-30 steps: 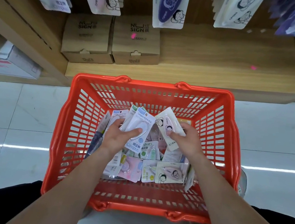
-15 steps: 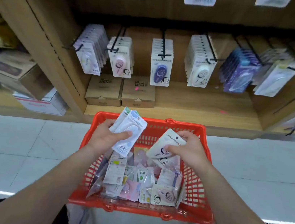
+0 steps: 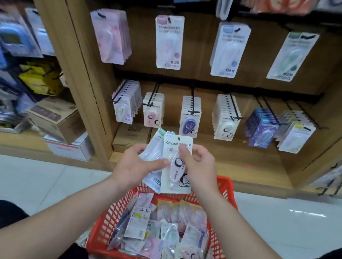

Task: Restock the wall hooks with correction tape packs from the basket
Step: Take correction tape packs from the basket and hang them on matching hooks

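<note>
Now | right hand [image 3: 200, 170] | pink pack [image 3: 178, 174] moved onto left hand [image 3: 136, 168] stack [image 3: 153, 149] (overlapping)

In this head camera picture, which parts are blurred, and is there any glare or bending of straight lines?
Head view: the goods on the left shelves are smeared by motion blur. The front pack, pinched by the right hand, with white packs behind it in the left hand, is sharp enough to read Campus. The wooden upright leans from wide-angle distortion. Glare streaks the floor at right.
</note>
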Tool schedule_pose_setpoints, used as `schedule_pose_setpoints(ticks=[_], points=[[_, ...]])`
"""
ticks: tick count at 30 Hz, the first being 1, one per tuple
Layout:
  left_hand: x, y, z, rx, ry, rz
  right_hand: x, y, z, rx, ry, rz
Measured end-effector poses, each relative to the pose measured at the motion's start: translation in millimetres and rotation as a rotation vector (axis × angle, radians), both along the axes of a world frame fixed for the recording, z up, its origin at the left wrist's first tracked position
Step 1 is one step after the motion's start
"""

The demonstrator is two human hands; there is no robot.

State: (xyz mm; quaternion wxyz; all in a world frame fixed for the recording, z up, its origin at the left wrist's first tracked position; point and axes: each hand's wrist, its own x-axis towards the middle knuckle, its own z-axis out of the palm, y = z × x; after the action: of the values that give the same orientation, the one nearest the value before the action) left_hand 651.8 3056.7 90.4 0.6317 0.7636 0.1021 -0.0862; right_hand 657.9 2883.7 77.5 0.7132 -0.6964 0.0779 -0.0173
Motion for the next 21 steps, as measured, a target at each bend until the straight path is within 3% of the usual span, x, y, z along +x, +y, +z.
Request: schedule_pose_setpoints(ticks=[6, 13, 17, 21], points=[[12, 35, 3, -0.008, 0.003, 0.128, 12, 27, -3, 0.011, -0.02, 0.263], [32, 83, -9, 0.026, -0.051, 0.262, 74, 46, -29, -0.035, 0.079, 0.096], [38, 113, -18, 0.012, -0.063, 0.3, 123, 63, -45, -0.191, 0.045, 0.107], [45, 124, -20, -0.022, -0.079, 0.333, 161, 84, -57, -0.214, 0.054, 0.112]])
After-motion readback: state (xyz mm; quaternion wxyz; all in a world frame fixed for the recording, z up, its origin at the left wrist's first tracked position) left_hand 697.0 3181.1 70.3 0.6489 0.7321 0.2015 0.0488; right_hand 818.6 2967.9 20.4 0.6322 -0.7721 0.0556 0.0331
